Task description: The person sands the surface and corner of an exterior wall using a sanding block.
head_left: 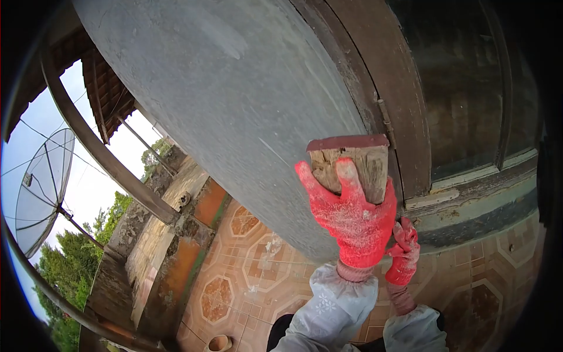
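My left hand (pixel 355 226), in a dusty pink-red knit glove, grips a worn wooden block (pixel 375 164) with a reddish-brown layer along its top edge. The block is up at the grey wall (pixel 234 100), beside the brown door frame (pixel 375 76). From this angle I cannot tell whether it touches the wall. Lower and to the right, my right hand (pixel 403 252) wears the same kind of glove, its fingers curled near the foot of the frame. What they hold, if anything, is hidden. Pale sleeves cover both forearms.
Patterned tiles (pixel 252 264) make up the floor, with white crumbs scattered on them. A small tan cup-like container (pixel 219 343) stands at the bottom. Left are a low wall (pixel 170 287), a curved metal rail (pixel 111 141) and a satellite dish (pixel 44 188). Dark glass panes (pixel 457 94) stand right.
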The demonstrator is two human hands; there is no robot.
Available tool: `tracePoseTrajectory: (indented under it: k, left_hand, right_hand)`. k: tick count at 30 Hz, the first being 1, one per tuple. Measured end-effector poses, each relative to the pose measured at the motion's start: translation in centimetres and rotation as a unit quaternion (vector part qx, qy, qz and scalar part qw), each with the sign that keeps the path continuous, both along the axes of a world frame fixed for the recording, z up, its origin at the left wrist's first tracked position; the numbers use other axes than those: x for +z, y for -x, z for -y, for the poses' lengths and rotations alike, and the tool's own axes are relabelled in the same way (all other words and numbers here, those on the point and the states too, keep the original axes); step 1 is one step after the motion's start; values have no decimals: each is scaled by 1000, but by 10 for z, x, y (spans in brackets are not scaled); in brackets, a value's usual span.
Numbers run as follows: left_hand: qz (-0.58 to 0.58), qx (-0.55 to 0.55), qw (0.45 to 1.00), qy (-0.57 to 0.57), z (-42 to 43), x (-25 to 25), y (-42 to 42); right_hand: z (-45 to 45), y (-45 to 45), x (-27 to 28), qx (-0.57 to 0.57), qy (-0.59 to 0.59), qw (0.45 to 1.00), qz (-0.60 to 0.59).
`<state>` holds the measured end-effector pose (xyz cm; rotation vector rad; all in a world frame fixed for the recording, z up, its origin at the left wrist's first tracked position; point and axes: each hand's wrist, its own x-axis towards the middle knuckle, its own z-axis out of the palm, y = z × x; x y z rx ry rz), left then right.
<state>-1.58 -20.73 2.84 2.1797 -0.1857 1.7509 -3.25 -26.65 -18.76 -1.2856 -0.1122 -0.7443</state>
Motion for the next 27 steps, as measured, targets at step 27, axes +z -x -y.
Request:
tracePoseTrajectory:
  k: [27]
  left_hand:
    - [-24,48,999,8,-57,-133,1]
  right_hand:
    - [12,15,26,72,-84,993,-53]
